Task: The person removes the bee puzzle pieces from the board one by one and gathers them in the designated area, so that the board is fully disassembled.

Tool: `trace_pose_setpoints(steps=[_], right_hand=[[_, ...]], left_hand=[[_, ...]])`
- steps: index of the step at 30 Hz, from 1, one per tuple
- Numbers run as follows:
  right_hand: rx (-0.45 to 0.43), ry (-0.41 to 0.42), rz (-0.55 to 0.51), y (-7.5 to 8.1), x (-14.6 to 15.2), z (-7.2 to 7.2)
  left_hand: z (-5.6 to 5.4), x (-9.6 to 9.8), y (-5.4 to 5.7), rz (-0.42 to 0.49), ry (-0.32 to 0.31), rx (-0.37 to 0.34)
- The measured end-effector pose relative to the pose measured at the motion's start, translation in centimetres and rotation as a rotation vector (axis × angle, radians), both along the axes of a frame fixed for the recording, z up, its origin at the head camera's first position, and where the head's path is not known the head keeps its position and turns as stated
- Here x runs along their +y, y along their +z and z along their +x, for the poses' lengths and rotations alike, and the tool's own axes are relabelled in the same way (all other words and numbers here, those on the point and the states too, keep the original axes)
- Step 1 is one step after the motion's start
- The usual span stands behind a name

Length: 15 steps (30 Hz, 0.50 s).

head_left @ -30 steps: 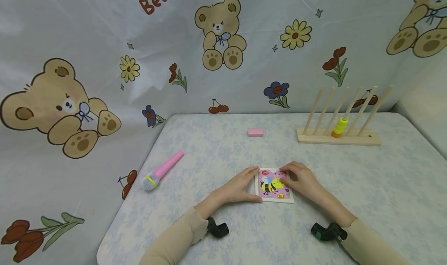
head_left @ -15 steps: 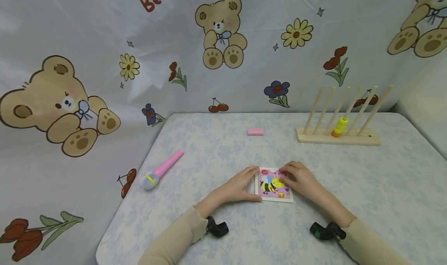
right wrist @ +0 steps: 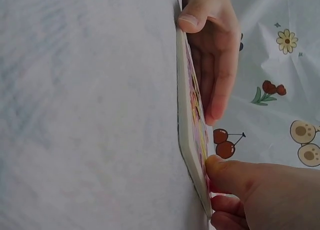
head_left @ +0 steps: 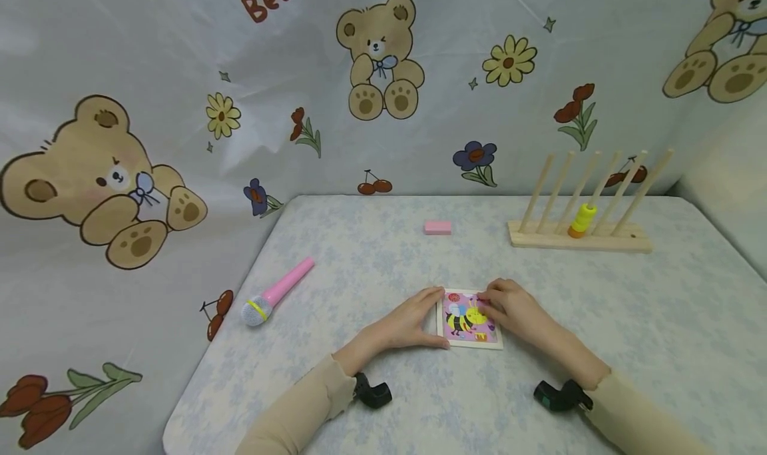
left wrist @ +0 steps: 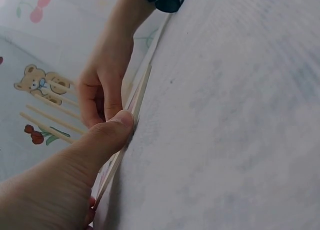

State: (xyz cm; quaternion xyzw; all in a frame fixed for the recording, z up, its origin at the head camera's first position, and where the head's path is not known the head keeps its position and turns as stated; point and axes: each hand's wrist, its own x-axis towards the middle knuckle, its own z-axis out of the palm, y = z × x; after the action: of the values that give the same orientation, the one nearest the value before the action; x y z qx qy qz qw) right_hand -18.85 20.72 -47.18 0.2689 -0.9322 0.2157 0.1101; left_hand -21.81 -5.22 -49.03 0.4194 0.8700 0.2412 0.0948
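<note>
A small square bee jigsaw puzzle with a pale frame lies flat on the table, showing a yellow and black bee on pink. My left hand holds it by the left side, thumb at the near corner and fingers at the far corner. At the upper right of the puzzle, my right hand has its thumb and curled fingers. The right wrist view shows the right thumb touching the picture near the frame's edge, with other fingertips partly hidden beyond it. Whether a single piece sits between them cannot be told.
A pink toy microphone lies to the left on the table. Behind the puzzle is a pink block. At the back right stands a wooden peg rack with yellow and orange rings on one peg.
My right fingers have shifted slightly down over the puzzle's upper right part, closer to the thumb. The left hand and puzzle stay in place.
</note>
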Motion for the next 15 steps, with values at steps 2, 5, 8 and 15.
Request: trace_pose_setpoints(steps=[2,5,8,15], right_hand=[[0.001,0.005,0.009,0.08,0.08,0.07],[0.000,-0.002,0.013,0.01,-0.01,0.15],[-0.007,-0.018,-0.003,-0.10,-0.13,0.15],[-0.045,-0.051,-0.076,-0.12,-0.18,0.02]], left_hand=[[0.01,0.06,0.05,-0.002,-0.001,-0.002],[0.10,0.02,0.10,-0.005,0.002,0.002],[0.11,-0.02,0.04,-0.004,0.002,0.009],[0.05,-0.08,-0.01,0.000,-0.004,0.014]])
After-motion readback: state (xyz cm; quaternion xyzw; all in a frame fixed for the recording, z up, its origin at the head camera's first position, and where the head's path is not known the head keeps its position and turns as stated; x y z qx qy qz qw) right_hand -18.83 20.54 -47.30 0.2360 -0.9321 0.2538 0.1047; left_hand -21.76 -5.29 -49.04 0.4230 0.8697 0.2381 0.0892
